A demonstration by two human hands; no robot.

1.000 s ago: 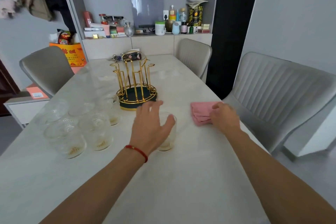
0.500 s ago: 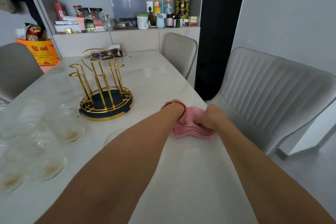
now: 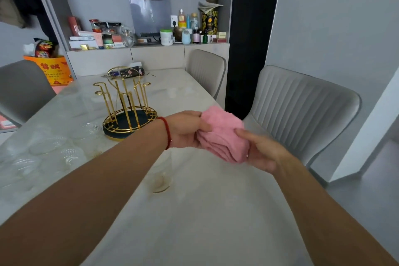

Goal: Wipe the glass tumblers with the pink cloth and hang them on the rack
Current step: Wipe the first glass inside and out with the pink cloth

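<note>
Currently both hands hold the folded pink terry cloth (image 3: pixel 223 134) in the air above the right edge of the pale marble-pattern table (image 3: pixel 194 222): left hand (image 3: pixel 187 130) pinching its left side with curled fingers, right hand (image 3: pixel 262 153) cupped under and against its right side, fingers wrapped loosely. Step in hand, as judged: readying the cloth before wiping. Best to open one fold so a flat pad sits over the fingers, then leave it in one hand and free the other for a glass. Nearest clear glass tumbler (image 3: pixel 160 177) stands mid-table, partly behind the left forearm, brownish residue at its base. More clear glass tumblers (image 3: pixel 54 155) cluster along the left edge. Gold wire rack with dark round base (image 3: pixel 127 114) stands beyond them, pegs bare, nothing hung yet. Grey upholstered chairs (image 3: pixel 302 110) flank the table; cluttered shelf niche (image 3: pixel 151 34) against the back wall.
</note>
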